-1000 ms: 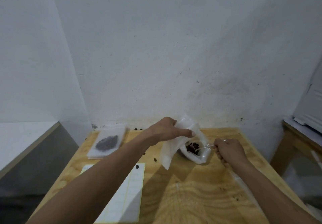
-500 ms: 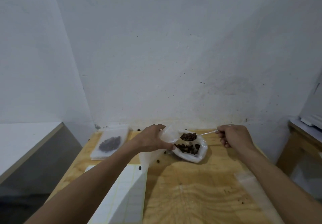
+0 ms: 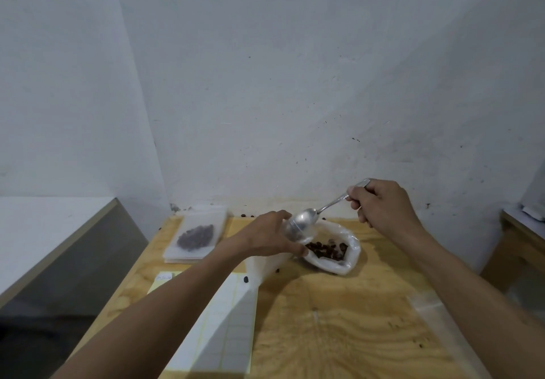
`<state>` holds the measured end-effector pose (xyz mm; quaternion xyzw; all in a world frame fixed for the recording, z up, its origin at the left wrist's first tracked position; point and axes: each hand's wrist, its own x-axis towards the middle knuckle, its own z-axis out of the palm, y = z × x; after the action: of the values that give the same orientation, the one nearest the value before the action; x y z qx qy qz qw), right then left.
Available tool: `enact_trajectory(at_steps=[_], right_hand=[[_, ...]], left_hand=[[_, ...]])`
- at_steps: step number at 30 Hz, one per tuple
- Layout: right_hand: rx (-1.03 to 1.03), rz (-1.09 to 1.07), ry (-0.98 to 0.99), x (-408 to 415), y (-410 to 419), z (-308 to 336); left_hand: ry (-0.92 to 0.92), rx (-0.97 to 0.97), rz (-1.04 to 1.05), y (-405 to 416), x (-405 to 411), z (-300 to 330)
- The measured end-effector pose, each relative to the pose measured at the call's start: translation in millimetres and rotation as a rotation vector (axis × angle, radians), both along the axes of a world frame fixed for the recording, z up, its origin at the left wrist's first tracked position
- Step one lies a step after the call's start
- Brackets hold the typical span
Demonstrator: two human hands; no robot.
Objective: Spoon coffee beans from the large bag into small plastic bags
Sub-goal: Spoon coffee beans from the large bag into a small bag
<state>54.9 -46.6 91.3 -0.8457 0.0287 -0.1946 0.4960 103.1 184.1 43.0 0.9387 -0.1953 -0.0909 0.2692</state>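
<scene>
Spoon (image 3: 306, 221) gripped by right hand (image 3: 380, 204) tips into small bag (image 3: 292, 234) pinched by left hand (image 3: 269, 238), beside large bag (image 3: 339, 253).

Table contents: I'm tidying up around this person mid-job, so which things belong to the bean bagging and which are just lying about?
In use:
- spoon, held by the right hand
- small plastic bag, held open by the left hand
- large bag of coffee beans
- filled bags, stacked at back left

Lying about:
- label sheet
- stray beans
</scene>
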Motion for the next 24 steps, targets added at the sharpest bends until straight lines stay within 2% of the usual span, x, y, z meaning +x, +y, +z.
enact_trajectory(at_steps=[6,10,14,16,20,24], right_hand=[[-0.168,-0.142,-0.106,-5,-19,7],[-0.392,-0.169,-0.076,-13,-29,-21],[-0.551,-0.213,-0.042,-15,-27,-54],[-0.485,-0.233,-0.009,-12,-31,-65],[-0.218,-0.281,0.104,-8,-34,-85],[0.205,-0.326,0.293,-8,-32,-96]], left_hand=[[0.148,-0.144,0.025,0,-3,5],[0.258,-0.039,0.024,-5,-5,3],[0.264,0.013,0.073,-18,-4,-4],[0.253,-0.038,0.088,-22,-4,-5],[0.209,-0.277,0.056,-35,-9,4],[0.198,-0.221,0.024,-44,-8,12]])
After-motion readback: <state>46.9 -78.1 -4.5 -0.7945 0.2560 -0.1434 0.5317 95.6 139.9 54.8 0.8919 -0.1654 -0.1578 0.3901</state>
